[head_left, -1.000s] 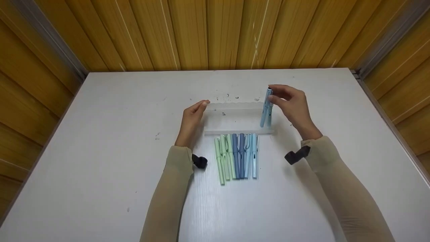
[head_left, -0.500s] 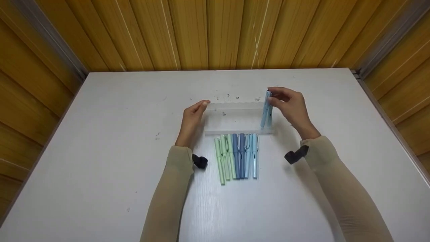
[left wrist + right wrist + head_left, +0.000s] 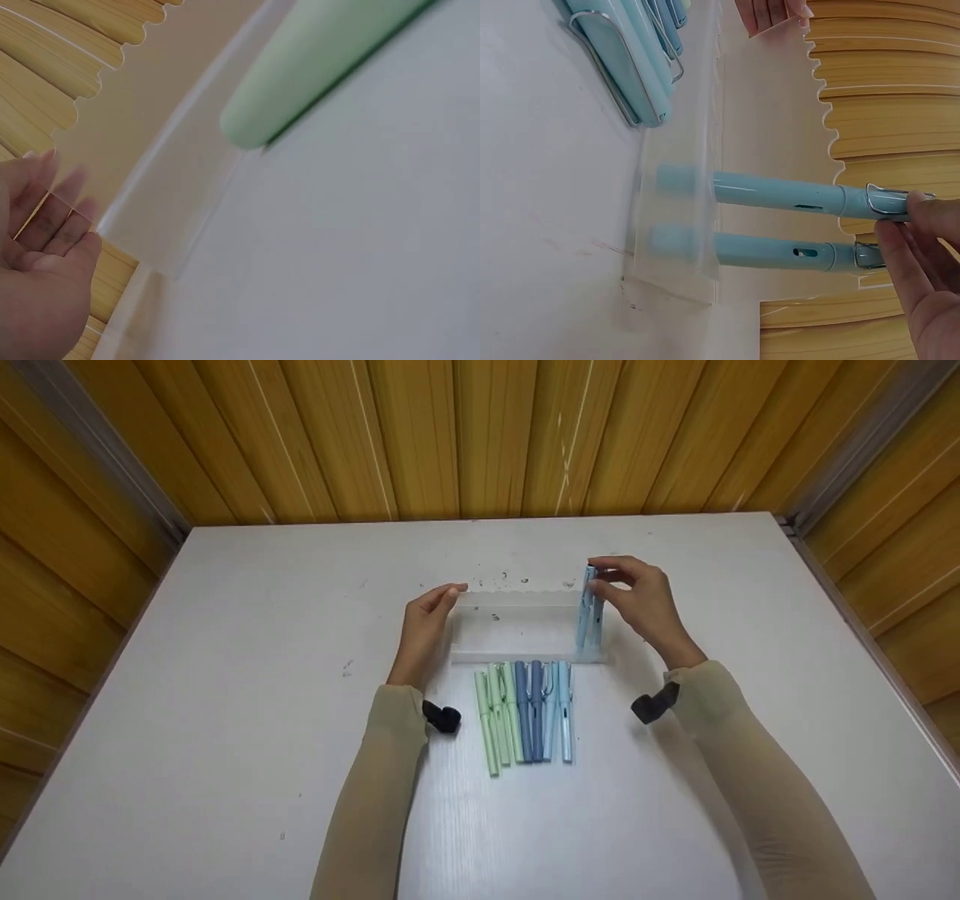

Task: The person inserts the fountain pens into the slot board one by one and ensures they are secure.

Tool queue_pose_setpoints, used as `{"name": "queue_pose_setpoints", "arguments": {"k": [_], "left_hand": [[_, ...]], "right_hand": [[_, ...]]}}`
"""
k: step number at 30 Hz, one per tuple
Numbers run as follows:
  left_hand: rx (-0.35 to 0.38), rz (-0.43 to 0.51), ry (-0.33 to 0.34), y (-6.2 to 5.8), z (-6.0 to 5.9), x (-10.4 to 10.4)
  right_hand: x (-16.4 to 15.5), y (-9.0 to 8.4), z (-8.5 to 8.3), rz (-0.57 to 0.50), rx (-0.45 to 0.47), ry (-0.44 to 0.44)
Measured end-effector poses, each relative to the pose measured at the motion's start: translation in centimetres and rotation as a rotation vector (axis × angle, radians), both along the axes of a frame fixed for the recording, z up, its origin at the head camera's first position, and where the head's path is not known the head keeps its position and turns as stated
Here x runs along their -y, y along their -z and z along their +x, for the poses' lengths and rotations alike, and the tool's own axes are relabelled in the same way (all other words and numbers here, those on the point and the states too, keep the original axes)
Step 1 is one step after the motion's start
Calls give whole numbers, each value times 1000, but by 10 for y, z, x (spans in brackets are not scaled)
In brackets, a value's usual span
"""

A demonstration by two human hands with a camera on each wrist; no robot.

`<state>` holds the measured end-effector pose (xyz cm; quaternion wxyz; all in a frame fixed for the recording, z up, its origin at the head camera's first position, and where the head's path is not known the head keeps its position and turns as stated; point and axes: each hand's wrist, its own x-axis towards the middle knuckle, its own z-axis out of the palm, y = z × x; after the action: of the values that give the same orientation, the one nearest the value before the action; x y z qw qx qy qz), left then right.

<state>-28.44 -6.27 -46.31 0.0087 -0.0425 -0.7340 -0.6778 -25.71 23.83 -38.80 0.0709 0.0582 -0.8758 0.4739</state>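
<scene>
Wood-grain panels (image 3: pixel 420 442) in yellow-brown boards stand around a white bench (image 3: pixel 225 720) whose smooth top carries small dark marks. Nearer its far edge than its near one sits a rack (image 3: pixel 517 658) of hazy, see-through plastic with a low front trough and a scalloped back wall, the curves apparently cut to seat pens. The left hand (image 3: pixel 427 622) pinches that wall's left end between thumb and fingers, probably to steady it. The right hand (image 3: pixel 641 592) pinches the clip end of a light blue pen (image 3: pixel 772 189), nearly upright with its foot in the trough by the rack's right edge. A matching pen (image 3: pixel 765 250) stands just to its right; whether fingers touch it too, I cannot tell. Before the rack's near edge, slim, round green pens (image 3: pixel 496 720), dark blue pens (image 3: pixel 530 712) and pale blue pens (image 3: pixel 556 712) lie side by side, grouped by colour, with bent-wire metal clips.
</scene>
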Motion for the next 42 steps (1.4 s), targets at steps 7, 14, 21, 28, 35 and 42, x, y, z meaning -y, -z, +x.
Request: {"name": "queue_pose_setpoints", "arguments": {"k": [7,14,21,28,35,42], "left_hand": [[-45,36,-14,2,0,0],[-72,61,-4,3,1,1],[-40,102,6,5,2,0],[3,163,43,5,2,1],[-13,131,7,7,3,1],[-30,103,-26,9,3,0]], "right_hand": [[0,0,0,27,-59,-62],[1,-4,-1,95,-162,-105],[0,-3,-4,212,-281,-123],[-3,2,-11,244,-374,-142],[-4,5,-16,236,-319,-136],[-4,6,-17,222,-292,-128]]}}
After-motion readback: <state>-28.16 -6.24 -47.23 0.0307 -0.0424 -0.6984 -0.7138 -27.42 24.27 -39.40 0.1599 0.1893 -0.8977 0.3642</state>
